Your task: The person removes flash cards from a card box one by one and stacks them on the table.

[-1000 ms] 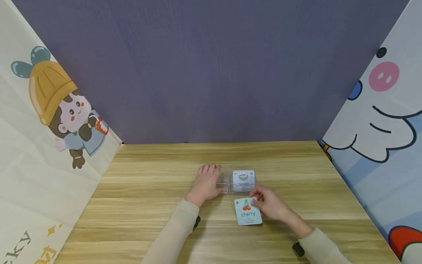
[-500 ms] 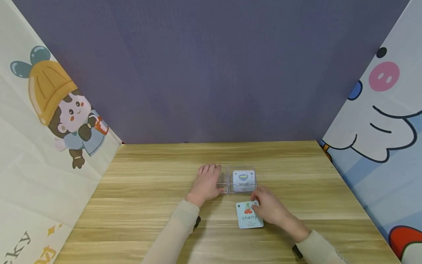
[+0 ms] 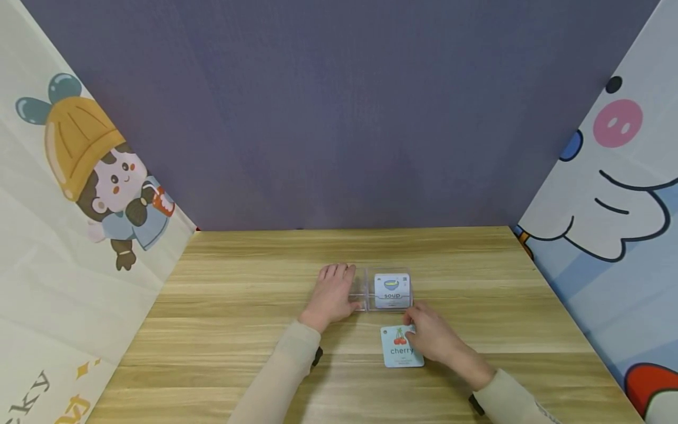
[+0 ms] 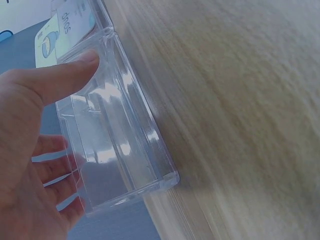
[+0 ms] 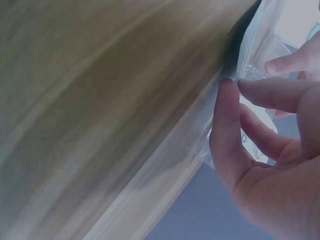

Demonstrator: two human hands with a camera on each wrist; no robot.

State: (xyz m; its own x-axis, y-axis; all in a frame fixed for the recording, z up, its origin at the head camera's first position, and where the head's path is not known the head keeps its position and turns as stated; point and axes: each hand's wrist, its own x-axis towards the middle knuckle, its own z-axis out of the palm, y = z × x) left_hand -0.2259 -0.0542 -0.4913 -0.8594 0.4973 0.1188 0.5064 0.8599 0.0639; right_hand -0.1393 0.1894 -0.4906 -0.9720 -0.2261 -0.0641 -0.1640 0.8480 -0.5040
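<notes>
A clear plastic card box (image 3: pixel 366 299) with two compartments stands on the table. The right compartment holds a white card (image 3: pixel 392 284) printed "soup"; the left one shows no card in the left wrist view. My left hand (image 3: pixel 329 297) grips the box's left end, thumb at its front and fingers behind. In front of the box, my right hand (image 3: pixel 435 335) pinches a light blue card (image 3: pixel 401 357) printed "cherry" by its upper right corner, between thumb and index finger. Seen almost edge-on in the right wrist view, the cherry card (image 5: pixel 246 47) sits between the fingertips.
The wood-grain table (image 3: pixel 238 330) extends around both hands. A dark grey-blue panel (image 3: pixel 339 118) rises at its back edge. Printed cartoon sheets flank it, a child in a yellow hat (image 3: pixel 85 141) on the left and a white pig-nosed figure (image 3: pixel 609 200) on the right.
My right hand has brought the cherry card slightly toward me and to the right, a little farther from the box. The left hand and the box stay in place.
</notes>
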